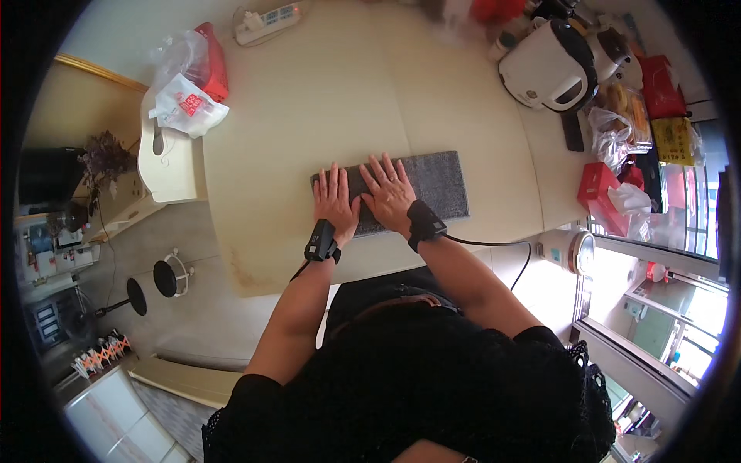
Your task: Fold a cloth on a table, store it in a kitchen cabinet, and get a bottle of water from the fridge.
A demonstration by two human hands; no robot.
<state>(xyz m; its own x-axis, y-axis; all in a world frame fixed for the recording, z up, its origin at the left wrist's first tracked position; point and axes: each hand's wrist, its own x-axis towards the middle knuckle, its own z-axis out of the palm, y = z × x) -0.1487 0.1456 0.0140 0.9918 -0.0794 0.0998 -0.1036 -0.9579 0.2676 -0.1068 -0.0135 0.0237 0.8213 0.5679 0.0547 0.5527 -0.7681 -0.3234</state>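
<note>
A grey, folded-looking cloth or mat lies flat near the front edge of a cream-covered table. My left hand rests palm down on its left end, fingers spread a little and pointing away from me. Beside it, my right hand presses flat on the middle of the cloth, fingers apart, a ring on one of them. The two thumbs nearly meet. Each wrist bears a black strapped device with a cable. Neither hand grasps anything; the cloth under the palms is hidden.
A white appliance with a handle stands at the back right, near a dark flat object and food packages. A red tissue box sits at the right edge. Plastic bags lie back left, a power strip at the far edge.
</note>
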